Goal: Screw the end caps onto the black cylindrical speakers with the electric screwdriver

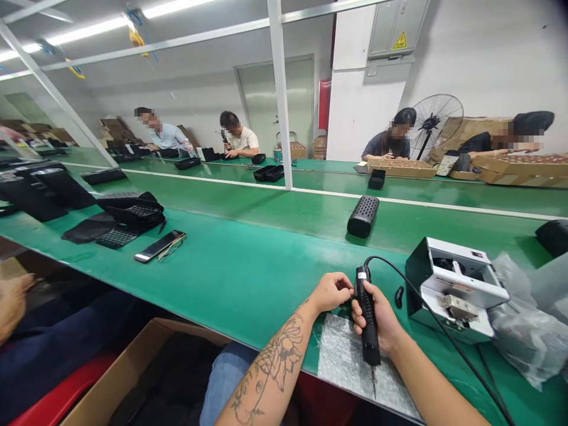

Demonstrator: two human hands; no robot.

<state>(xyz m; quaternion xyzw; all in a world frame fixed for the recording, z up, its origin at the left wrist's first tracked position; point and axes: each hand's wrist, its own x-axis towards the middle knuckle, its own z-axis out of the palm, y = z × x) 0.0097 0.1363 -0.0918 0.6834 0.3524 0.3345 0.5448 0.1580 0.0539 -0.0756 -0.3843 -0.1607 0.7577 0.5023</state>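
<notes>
My right hand (pixel 385 318) is wrapped round a black electric screwdriver (pixel 366 319). Its thin bit points down and towards me, above a grey textured mat (pixel 344 355) at the table's front edge. Beside the screwdriver's upper end, my left hand (pixel 332 291) has its fingers curled together over the green table. Something dark shows under those fingertips, but I cannot make out what it is. A cable (pixel 426 299) runs from the screwdriver's top to the right, past a small black part (pixel 399 297) on the table.
A white and black screw-feeder-like machine (pixel 457 290) stands right, by clear plastic bags (pixel 528 331). A perforated black case (pixel 362 216) lies ahead. Left are a phone (pixel 160 246), glasses (pixel 172 246) and black cases (pixel 133 210). A cardboard box (pixel 102 378) stands below; co-workers sit opposite and left.
</notes>
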